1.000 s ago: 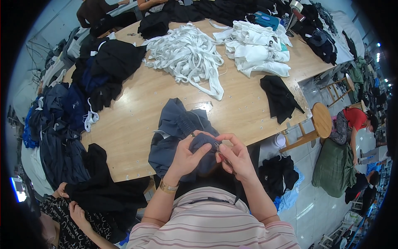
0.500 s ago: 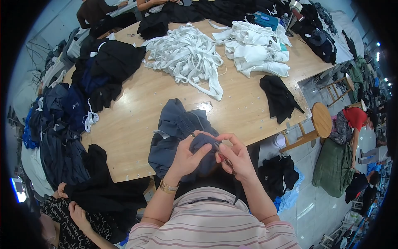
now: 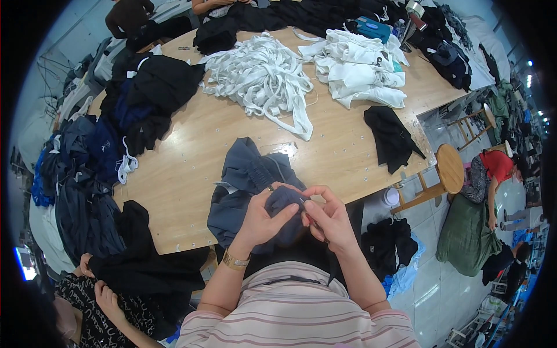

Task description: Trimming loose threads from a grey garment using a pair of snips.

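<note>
A dark blue-grey garment [image 3: 246,168] with a gathered elastic band lies on the table's near edge and hangs toward my lap. My left hand [image 3: 261,217] is closed on a bunched part of it, thumb pressed on top of the fabric. Against that same fold my right hand [image 3: 329,223] is closed round a small metal tool that looks like thread snips [image 3: 303,200]; only its tip shows, and the fingers hide the rest. A small white label [image 3: 227,187] sticks out at the garment's left side.
Across the wooden table [image 3: 191,162] lie a heap of white straps [image 3: 258,75], stacked white pieces [image 3: 360,75] and a black cloth piece [image 3: 391,139]. Dark garments [image 3: 87,197] are piled at left, beside a co-worker's hands [image 3: 107,298]. A wooden stool [image 3: 449,168] stands at right.
The tool in my right hand has turned slightly, so less of its body shows between the fingers. The garment and my left hand stay nearly in place.
</note>
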A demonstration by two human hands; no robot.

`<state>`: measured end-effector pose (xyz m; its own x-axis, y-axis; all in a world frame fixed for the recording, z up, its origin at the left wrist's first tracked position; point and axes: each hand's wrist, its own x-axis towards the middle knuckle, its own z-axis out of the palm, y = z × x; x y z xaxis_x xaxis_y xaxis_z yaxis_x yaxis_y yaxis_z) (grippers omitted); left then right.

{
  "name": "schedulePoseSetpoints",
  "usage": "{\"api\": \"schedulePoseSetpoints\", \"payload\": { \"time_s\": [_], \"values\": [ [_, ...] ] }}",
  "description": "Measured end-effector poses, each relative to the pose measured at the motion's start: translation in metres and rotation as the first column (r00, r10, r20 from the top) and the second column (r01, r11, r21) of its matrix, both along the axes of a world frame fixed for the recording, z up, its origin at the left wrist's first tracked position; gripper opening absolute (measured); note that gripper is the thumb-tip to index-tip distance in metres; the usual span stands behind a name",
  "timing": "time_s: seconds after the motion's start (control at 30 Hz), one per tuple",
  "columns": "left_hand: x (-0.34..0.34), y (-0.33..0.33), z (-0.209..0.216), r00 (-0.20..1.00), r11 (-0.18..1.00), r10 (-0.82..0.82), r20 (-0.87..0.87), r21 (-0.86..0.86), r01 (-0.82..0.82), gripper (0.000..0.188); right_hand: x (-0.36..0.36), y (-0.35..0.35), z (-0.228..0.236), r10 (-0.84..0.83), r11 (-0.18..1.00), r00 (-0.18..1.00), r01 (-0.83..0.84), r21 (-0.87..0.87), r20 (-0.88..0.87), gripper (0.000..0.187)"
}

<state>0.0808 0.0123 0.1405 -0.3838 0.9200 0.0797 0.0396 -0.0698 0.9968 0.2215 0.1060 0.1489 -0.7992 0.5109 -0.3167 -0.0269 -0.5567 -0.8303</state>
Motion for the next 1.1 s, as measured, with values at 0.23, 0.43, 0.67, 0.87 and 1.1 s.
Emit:
{"api": "schedulePoseSetpoints", "payload": {
  "time_s": [0.23, 0.43, 0.67, 0.87, 1.1],
  "values": [
    [-0.0029, -0.0005, 0.0010, 0.998, 1.000, -0.016, 0.061, -0.018, 0.017, 0.018, 0.0020, 0.0007, 0.0028, 0.032, 0.999, 0.999, -0.032, -0.034, -0.008, 0.022],
    [-0.0040, -0.0007, -0.0003, 1.000, 1.000, -0.018, 0.009, -0.013, 0.018, 0.018, 0.0030, 0.0019, 0.0013, 0.047, 0.999, 0.999, -0.047, -0.027, 0.013, 0.024],
    [-0.0045, -0.0001, 0.0028, 0.995, 1.000, -0.011, -0.102, 0.007, 0.012, 0.015, 0.0044, 0.0031, 0.0004, 0.062, 0.998, 0.998, -0.061, -0.032, 0.014, 0.024],
    [-0.0042, -0.0004, 0.0038, 0.990, 1.000, -0.012, -0.141, 0.008, 0.013, 0.016, 0.0046, 0.0031, 0.0024, 0.071, 0.997, 0.997, -0.070, -0.035, 0.018, 0.023],
    [-0.0026, -0.0007, 0.0017, 0.999, 0.999, -0.040, 0.024, -0.036, 0.041, 0.018, 0.0039, 0.0000, 0.0013, 0.030, 0.998, 0.999, -0.031, -0.050, -0.023, 0.021]
  ]
}}
